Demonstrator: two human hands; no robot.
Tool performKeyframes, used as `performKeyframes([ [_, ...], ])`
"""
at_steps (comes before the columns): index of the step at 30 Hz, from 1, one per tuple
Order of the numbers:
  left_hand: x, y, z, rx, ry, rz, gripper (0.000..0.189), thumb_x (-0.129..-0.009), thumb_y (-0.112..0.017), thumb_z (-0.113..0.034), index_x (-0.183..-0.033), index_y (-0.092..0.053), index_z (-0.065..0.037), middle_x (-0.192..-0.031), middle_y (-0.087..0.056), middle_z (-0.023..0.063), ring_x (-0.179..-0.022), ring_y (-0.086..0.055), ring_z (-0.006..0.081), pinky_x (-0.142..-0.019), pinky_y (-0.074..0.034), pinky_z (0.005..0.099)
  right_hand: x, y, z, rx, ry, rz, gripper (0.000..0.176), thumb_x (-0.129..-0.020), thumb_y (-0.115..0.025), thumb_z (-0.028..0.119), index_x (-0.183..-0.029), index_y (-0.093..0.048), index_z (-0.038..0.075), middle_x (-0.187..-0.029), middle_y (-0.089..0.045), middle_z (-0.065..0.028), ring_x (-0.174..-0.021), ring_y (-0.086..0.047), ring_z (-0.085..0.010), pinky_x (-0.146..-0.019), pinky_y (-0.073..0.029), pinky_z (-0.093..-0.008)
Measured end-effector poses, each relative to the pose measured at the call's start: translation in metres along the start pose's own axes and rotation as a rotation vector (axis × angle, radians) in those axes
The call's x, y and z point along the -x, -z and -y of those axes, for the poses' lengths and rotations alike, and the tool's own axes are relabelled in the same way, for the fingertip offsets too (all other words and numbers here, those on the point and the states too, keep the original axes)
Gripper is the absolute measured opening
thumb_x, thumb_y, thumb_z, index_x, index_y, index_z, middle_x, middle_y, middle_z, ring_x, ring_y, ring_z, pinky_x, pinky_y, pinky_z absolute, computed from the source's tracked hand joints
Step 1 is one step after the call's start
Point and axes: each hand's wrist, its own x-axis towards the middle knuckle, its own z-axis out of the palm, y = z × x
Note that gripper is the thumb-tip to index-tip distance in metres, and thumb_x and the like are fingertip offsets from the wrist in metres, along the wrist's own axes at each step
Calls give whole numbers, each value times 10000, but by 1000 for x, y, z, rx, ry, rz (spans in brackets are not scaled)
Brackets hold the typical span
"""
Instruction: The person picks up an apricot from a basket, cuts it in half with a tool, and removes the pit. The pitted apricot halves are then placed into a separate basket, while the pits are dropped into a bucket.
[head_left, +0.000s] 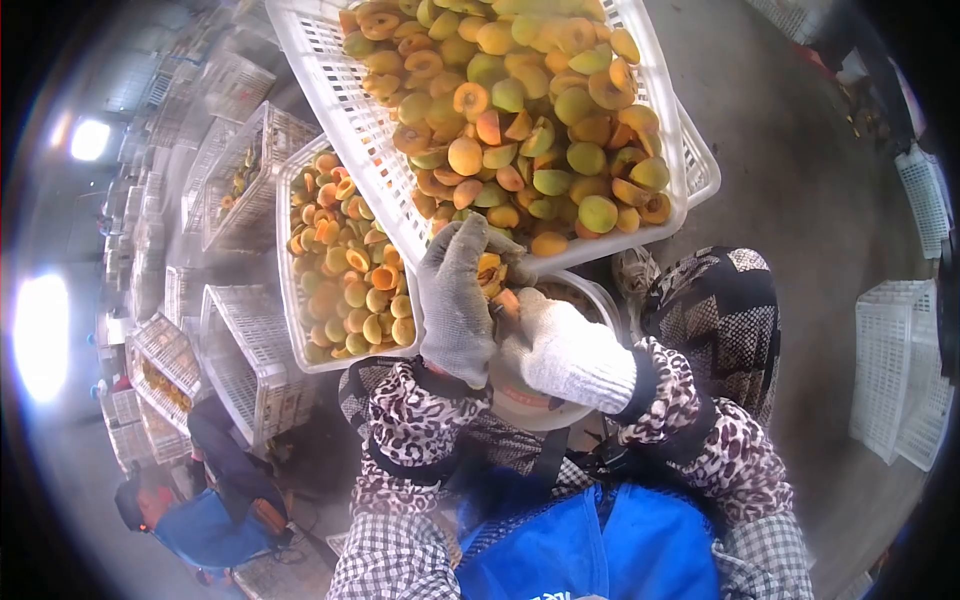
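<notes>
My left hand (455,300), in a grey knit glove, is closed around a cut apricot (490,272) whose orange flesh faces up. Close against it, my right hand (575,352) in a white glove has its fingers curled together at the fruit. A small orange-brown piece shows at its fingertips; I cannot tell what it is. Both hands are over a white bucket (605,302), partly hidden beneath them. Just beyond, a white plastic crate (375,190) is heaped with apricot halves (520,120), green and orange.
To the left stands a second crate (290,290) of apricot halves. Stacked white crates (250,350) line the left side, where another person in blue (215,530) sits low. More crates (890,370) stand on the floor at the right. My patterned knee (715,320) is beside the bucket.
</notes>
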Motion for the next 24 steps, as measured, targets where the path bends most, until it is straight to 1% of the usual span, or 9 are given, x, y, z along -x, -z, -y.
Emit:
performKeyframes([
  [4, -12, 7, 6, -97, -71, 125, 246, -935, -540, -220, -845, -579, 5, -715, -598, 99, -584, -588, 189, -550, -490, 290, 1, 35, 16, -583, -278, 422, 218, -881, -549, 205, -933, -567, -6, -701, -556, -29, -574, -551, -99, -517, -458, -240],
  [9, -18, 19, 12, -45, 32, 299, 216, -897, -601, -202, -811, -590, -4, -676, -599, 79, -568, -579, 167, -533, -467, 261, -4, 21, -7, -669, -343, 475, 209, -839, -530, 176, -968, -568, 15, -649, -540, -36, -500, -523, -133, -450, -444, -265],
  [11, -18, 22, 15, -70, 25, 288, 214, -899, -597, -202, -812, -590, -8, -677, -600, 78, -569, -581, 168, -540, -469, 264, -7, 6, -13, -462, -116, 314, 199, -821, -535, 166, -937, -580, 11, -659, -550, -35, -513, -536, -142, -466, -448, -258],
  [13, -20, 26, 19, -105, 21, 282, 211, -900, -593, -202, -812, -591, -11, -678, -600, 77, -569, -582, 169, -547, -472, 266, -4, 13, -10, -510, -196, 368, 159, -837, -566, 159, -918, -592, 24, -660, -557, -25, -507, -536, -132, -459, -447, -255],
  [16, -25, 32, 21, -87, -32, 408, 228, -913, -571, -222, -817, -591, -15, -696, -606, 82, -580, -586, 179, -572, -484, 282, -2, 9, -10, -1092, -468, 517, 93, -896, -600, 147, -852, -533, 99, -586, -447, 11, -410, -392, -73, -328, -275, -223],
  [19, -22, 33, 18, 3, -25, 469, 264, -929, -551, -252, -815, -584, -17, -721, -599, 85, -626, -596, 193, -591, -497, 308, -14, 7, -38, -1405, -489, 867, 129, -874, -654, 171, -932, -621, 61, -686, -585, 2, -499, -527, -83, -433, -423, -226],
  [20, -20, 34, 21, 152, 65, 455, 288, -935, -543, -278, -821, -580, -17, -737, -592, 87, -656, -602, 200, -604, -507, 319, -7, 5, -30, -1147, -481, 562, 148, -869, -640, 182, -941, -616, 54, -673, -569, 10, -508, -523, -90, -442, -418, -228],
  [22, -13, 40, 18, 418, 272, 388, 269, -937, -567, -275, -867, -566, -15, -775, -569, 83, -714, -604, 194, -660, -541, 324, -13, 7, -30, -880, -394, 647, 179, -861, -633, 193, -961, -611, 47, -686, -574, 12, -535, -533, -86, -467, -427, -225],
  [24, -16, 50, 30, 358, 137, 295, 237, -941, -550, -248, -900, -549, -14, -803, -561, 75, -722, -593, 191, -677, -544, 329, -18, -2, -47, -567, -90, 672, 310, -833, -618, 227, -1063, -602, 19, -788, -615, -25, -698, -584, -109, -609, -475, -234],
])
